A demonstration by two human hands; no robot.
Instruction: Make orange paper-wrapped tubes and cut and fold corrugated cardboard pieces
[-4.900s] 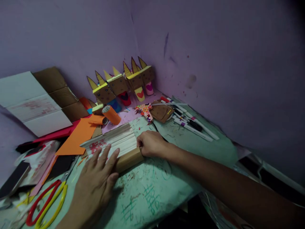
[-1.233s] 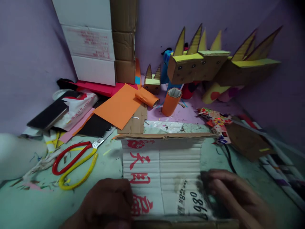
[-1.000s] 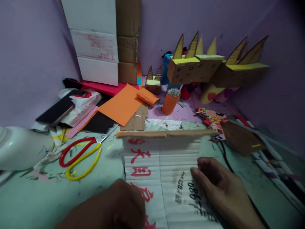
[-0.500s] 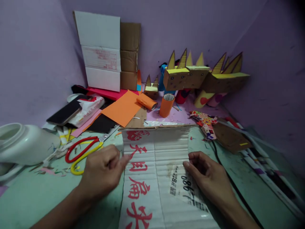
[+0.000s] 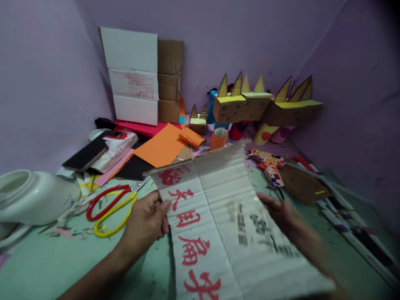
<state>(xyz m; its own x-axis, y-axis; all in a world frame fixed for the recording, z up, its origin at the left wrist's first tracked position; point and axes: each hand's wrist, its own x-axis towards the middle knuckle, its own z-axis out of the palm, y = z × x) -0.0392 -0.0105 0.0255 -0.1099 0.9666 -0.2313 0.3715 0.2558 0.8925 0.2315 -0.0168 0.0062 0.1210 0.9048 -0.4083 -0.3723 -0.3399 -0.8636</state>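
A white corrugated cardboard sheet (image 5: 218,187) with red characters down one side and a black-printed label on the other is held tilted above the table. My left hand (image 5: 146,218) pinches its left edge, thumb on the front face. My right hand (image 5: 290,225) is smeared by motion beside the right edge; whether its fingers grip the sheet cannot be made out. Red-and-yellow-handled scissors (image 5: 114,212) lie just left of my left hand. Behind the sheet's top edge stands an orange paper tube (image 5: 218,139).
Orange paper (image 5: 161,146), another orange tube (image 5: 193,138) and a dark phone-like slab (image 5: 87,152) lie behind. Cardboard animal figures (image 5: 243,106) stand at the back. A white jar (image 5: 40,196) is at left, a flower-patterned glue gun (image 5: 268,164) at right. Folded cardboard (image 5: 134,79) leans against the wall.
The cardboard sheet has turned, its right side lifting and its lower end swinging right. My left hand has closed on the left edge; my right hand has moved right and blurred. The view has tilted slightly up.
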